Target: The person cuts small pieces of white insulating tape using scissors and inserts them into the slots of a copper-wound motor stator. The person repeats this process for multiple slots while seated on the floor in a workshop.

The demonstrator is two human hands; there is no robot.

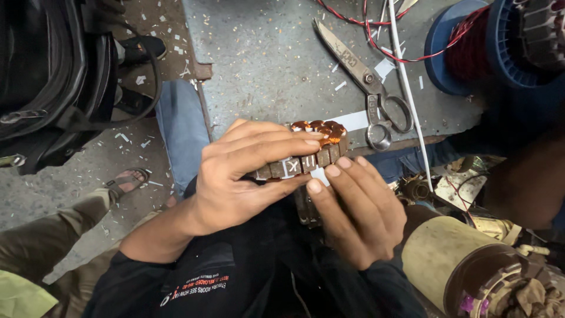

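Both hands, left hand (235,176) and right hand (359,215), clasp a ribbed, copper-wound stator (312,150).

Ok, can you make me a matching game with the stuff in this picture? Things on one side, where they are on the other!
Things:
1. scissors
2. blue spool
3. slotted metal core
4. black bag

Places:
A. top right corner, wound with red wire
B. far left, on the floor
C. lying on the grey table
D. held between the left hand and right hand

Pairs: 1-C, 2-A, 3-D, 4-B
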